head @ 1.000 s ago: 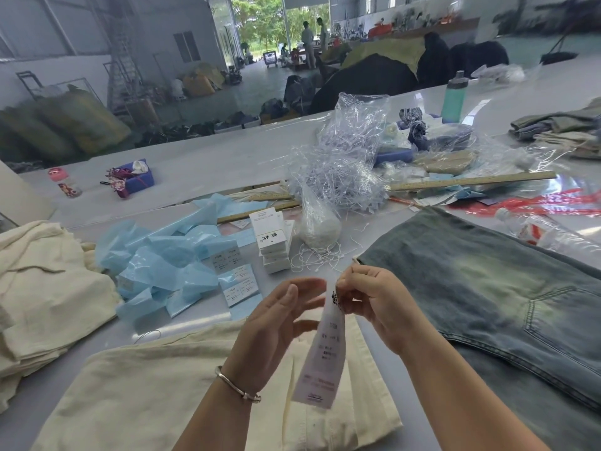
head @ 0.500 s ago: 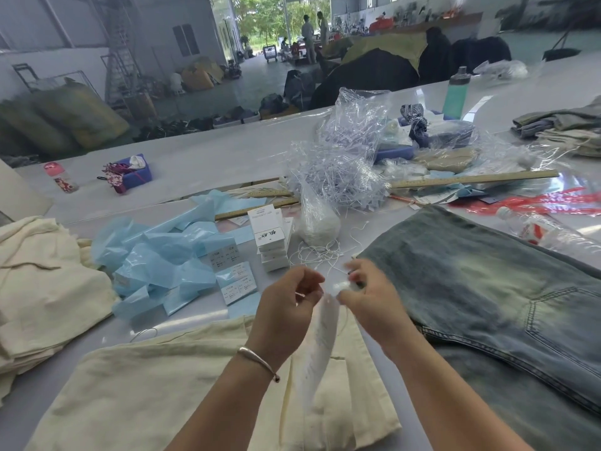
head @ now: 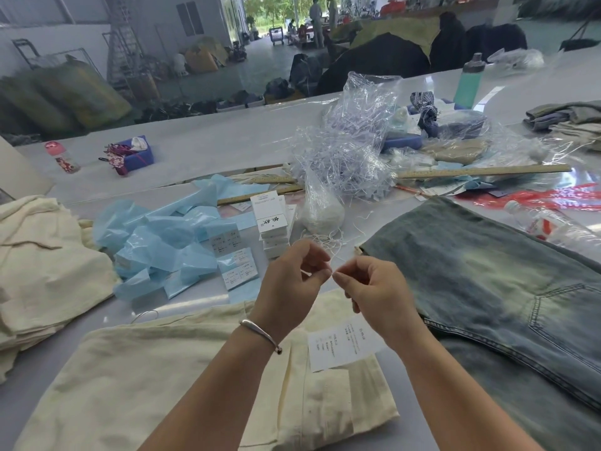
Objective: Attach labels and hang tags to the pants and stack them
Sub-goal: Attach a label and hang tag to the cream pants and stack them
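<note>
Your left hand (head: 294,281) and right hand (head: 374,288) have fingers curled, fingertips nearly meeting, pinching a thin white string (head: 328,252). The white tag (head: 341,346) hangs below your right hand over the folded cream pants (head: 195,379).

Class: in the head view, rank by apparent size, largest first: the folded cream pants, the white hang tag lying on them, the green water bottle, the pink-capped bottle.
1. Cream pants
2. Hang tag
3. Green water bottle, though it stands farther away
4. Pink-capped bottle
</note>
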{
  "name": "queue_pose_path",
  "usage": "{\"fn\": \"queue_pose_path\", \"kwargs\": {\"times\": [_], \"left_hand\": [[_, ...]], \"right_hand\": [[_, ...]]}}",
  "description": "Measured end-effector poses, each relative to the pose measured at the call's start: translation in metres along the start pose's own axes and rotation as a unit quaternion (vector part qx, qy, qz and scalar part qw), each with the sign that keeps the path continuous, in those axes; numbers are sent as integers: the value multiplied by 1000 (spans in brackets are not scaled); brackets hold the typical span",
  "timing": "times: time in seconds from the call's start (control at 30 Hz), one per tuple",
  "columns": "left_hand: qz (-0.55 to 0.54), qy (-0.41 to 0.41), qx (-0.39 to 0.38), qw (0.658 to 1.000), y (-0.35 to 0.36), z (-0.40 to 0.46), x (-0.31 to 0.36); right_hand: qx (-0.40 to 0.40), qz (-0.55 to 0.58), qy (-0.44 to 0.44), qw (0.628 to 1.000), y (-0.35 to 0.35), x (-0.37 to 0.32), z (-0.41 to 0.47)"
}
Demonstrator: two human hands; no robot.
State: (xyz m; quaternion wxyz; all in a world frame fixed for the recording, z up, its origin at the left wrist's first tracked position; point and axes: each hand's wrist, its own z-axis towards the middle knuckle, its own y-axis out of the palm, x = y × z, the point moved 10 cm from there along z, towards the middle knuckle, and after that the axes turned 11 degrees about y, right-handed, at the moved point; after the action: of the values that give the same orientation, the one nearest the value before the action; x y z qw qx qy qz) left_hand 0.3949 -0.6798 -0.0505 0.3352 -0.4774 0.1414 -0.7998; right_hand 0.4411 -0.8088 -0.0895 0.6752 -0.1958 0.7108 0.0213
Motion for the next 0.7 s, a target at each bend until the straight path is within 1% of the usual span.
{"fn": "queue_pose_path", "kwargs": {"times": [0.03,0.1,0.17,0.23,0.33,0.37,0.4,0.47,0.53,0.57,0.63,0.7], "left_hand": [[-6,-15,-3,1000,2,-4,-8],[-13,-59,-12,998,7,-16,-28],[-2,-109,-40,993,15,-30,-51],[14,-155,-70,985,21,-47,-74],[-13,-199,-119,973,35,-72,-98],[-26,-205,-147,967,43,-81,-103],[-28,-205,-176,962,53,-90,-106],[9,-196,-204,959,65,-104,-112],[59,-179,-190,964,71,-110,-115],[80,-169,-187,964,74,-110,-117],[124,-146,-210,959,84,-104,-118],[155,-131,-246,948,93,-97,-121]], "right_hand": [[11,-76,-7,997,1,1,2],[51,-231,-24,971,-1,2,5],[107,-297,-30,948,-12,-1,8],[185,-302,-67,933,-28,-14,6],[316,-252,-178,897,-56,-46,-7],[338,-225,-211,889,-62,-54,-12],[340,-199,-241,887,-64,-59,-14],[306,-157,-276,897,-57,-60,-13],[237,-137,-264,925,-37,-45,-6],[198,-142,-248,938,-23,-31,-2],[121,-171,-201,957,6,8,4],[40,-197,-120,972,32,57,8]]}}
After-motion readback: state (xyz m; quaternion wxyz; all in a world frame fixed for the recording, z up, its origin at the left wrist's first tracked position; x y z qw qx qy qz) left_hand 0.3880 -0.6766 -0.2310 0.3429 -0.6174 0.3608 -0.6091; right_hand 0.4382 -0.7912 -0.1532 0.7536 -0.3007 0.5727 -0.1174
